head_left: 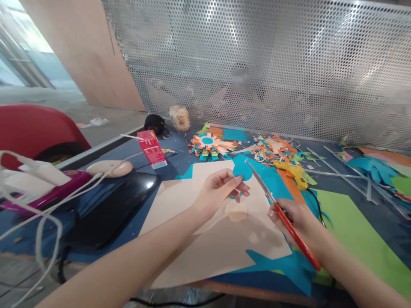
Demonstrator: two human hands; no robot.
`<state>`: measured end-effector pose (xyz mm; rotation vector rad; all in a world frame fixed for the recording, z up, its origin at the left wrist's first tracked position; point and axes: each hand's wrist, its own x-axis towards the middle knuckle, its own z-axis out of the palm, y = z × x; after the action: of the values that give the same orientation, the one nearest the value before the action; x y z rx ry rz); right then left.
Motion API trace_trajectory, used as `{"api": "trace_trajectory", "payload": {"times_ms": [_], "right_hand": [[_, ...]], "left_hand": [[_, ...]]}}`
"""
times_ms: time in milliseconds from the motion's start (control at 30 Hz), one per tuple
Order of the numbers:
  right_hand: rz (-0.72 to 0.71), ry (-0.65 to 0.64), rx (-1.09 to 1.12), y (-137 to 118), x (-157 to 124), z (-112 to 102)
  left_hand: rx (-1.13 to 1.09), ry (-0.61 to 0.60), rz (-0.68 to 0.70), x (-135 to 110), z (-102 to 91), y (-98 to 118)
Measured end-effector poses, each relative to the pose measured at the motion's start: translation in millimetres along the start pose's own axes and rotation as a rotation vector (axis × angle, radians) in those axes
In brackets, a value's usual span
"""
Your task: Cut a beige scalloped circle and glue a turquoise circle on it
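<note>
Between the thumb and fingers of my left hand (pixel 221 192) is a blue paper circle (pixel 242 168), held above the table. My right hand (pixel 297 218) grips a pair of scissors (pixel 272 201) by the red handles, their metal blades pointing up and left towards the circle's right edge. Whether the blades touch the paper, I cannot tell. Below my hands lies a large cream paper sheet (pixel 199 256), with a small scalloped cream paper disc (pixel 236 211) on it. Blue paper (pixel 272 177) shows from under the sheet.
Layered paper flowers (pixel 207 141) and scraps (pixel 276 145) lie at the back. A yellow glue gun (pixel 292 173) and green paper (pixel 353 226) are on the right. On the left are a black tablet (pixel 112 214), a pink drink carton (pixel 152 149) and a purple power strip (pixel 48 192) with white cables.
</note>
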<state>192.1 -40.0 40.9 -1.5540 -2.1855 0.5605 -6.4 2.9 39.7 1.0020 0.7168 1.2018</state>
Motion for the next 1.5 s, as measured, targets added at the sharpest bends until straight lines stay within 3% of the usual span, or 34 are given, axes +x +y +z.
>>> {"api": "trace_trajectory", "payload": {"times_ms": [467,967,1100,1267,1500], "right_hand": [[0.016,-0.009,0.015,-1.1,-2.4,-0.7],[0.009,0.001,0.004,2.6,-2.0,0.2],[0.012,0.03,0.008,4.6,-1.7,0.8],[0.028,0.064,0.005,6.4,-0.3,1.3],[0.049,0.03,0.0,1.1,-0.1,-1.7]], "left_hand": [[-0.041,-0.084,-0.033,-3.8,0.6,-0.1],[-0.016,-0.092,-0.034,-3.9,0.7,0.2],[0.026,-0.055,0.001,-1.8,-0.4,-0.4],[0.235,0.028,0.122,-2.0,0.2,3.1],[0.286,0.078,0.133,-1.8,-0.6,1.7]]}}
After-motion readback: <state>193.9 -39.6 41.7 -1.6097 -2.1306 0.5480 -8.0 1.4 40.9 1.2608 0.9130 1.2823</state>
